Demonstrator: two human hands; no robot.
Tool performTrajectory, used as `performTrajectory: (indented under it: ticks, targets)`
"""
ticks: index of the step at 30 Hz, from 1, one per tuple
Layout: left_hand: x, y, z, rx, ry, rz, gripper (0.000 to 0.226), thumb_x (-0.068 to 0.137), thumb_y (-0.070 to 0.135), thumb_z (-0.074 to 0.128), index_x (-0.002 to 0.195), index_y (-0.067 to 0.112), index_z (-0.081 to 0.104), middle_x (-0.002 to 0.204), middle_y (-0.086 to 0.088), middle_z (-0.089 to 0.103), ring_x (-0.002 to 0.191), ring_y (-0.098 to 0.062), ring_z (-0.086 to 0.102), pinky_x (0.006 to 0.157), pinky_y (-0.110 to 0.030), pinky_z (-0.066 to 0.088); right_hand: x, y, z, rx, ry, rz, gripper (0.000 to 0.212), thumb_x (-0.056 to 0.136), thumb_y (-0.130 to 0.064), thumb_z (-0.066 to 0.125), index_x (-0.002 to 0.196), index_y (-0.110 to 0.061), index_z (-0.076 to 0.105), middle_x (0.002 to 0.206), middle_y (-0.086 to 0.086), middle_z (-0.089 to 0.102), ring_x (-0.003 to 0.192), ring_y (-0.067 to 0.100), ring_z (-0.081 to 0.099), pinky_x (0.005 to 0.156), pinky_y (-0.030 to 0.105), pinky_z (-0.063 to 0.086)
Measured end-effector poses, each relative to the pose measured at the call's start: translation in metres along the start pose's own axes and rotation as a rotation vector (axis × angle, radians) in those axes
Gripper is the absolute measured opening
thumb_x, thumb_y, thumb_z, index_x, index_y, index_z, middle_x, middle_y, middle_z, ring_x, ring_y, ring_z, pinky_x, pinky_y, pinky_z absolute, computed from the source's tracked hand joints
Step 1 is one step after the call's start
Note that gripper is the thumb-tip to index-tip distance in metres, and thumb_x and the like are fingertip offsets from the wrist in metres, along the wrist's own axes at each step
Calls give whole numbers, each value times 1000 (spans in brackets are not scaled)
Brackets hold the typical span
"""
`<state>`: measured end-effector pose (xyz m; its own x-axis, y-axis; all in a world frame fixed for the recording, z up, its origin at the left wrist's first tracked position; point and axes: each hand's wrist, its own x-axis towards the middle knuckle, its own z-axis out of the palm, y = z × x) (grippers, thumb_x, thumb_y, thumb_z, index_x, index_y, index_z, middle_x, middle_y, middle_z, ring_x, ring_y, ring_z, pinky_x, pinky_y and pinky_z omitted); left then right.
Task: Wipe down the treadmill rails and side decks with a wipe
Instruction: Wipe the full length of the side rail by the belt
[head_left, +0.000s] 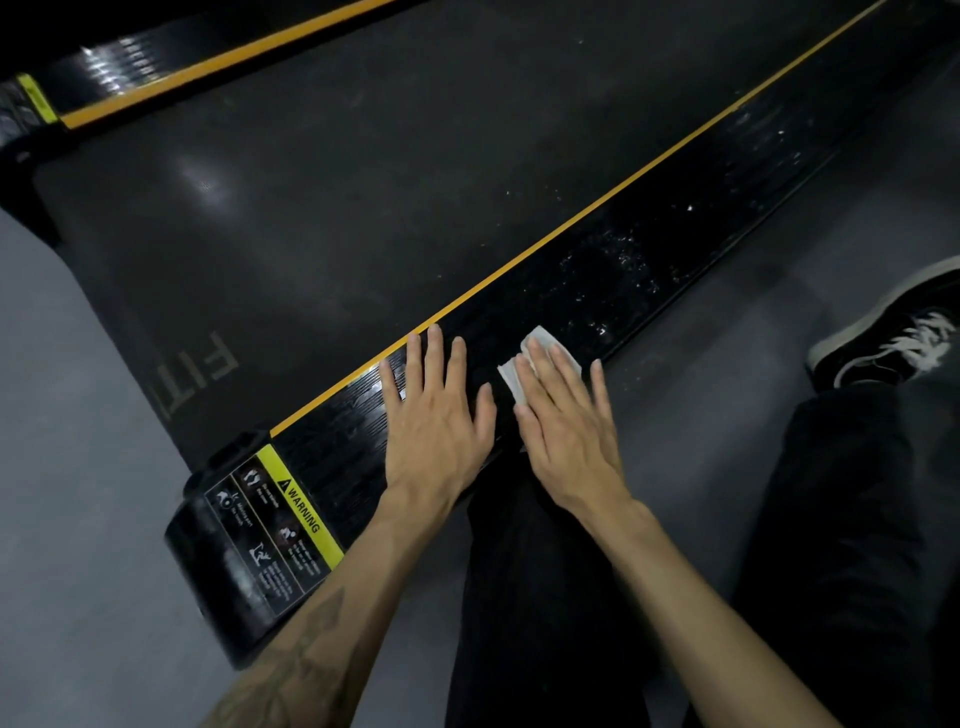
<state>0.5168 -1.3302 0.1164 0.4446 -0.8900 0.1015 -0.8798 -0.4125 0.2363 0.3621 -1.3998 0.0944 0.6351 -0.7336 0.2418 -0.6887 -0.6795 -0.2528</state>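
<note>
Two hands (439, 415) (566, 415), one wipe (524, 364), two side decks (649, 249) (119, 67), one shoe (893, 332).

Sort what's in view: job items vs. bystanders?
Job:
- wipe, pressed flat under the right hand
- near side deck, speckled with white residue
- far side deck
- left hand, flat on the near deck

Bystanders:
- running belt
- warning label
- black sneaker
- grey floor

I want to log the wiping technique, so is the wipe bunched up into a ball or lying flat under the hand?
Flat. The white wipe lies folded on the side deck, pressed under the right hand.
</note>
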Motion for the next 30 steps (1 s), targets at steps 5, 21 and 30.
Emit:
performTrajectory:
  ticks: [5, 21, 30]
  targets:
    - [1, 0, -1, 0, 14, 8, 65, 104, 49, 27, 159, 16, 34, 170, -12, 21, 159, -27, 10, 128, -56, 8, -17, -17, 6, 52, 51, 58, 56, 109, -35, 28, 161, -13, 31, 170, 3, 21, 159, 19, 10, 129, 51, 5]
    - [9, 4, 0, -19, 94, -5, 56, 100, 47, 43, 141, 10, 54, 154, -16, 46, 147, -33, 36, 121, -56, 25, 4, -6, 1, -16, -17, -33, 57, 110, -39, 23, 160, -15, 33, 170, -1, 21, 158, 15, 13, 127, 56, 9]
    - [11, 2, 3, -49, 19, 29, 64, 104, 49, 29, 159, 16, 36, 171, -7, 20, 160, -23, 6, 128, -54, 8, -7, -10, 6, 35, 30, 15, 55, 109, -37, 28, 161, -17, 32, 170, 0, 22, 159, 20, 12, 128, 52, 6]
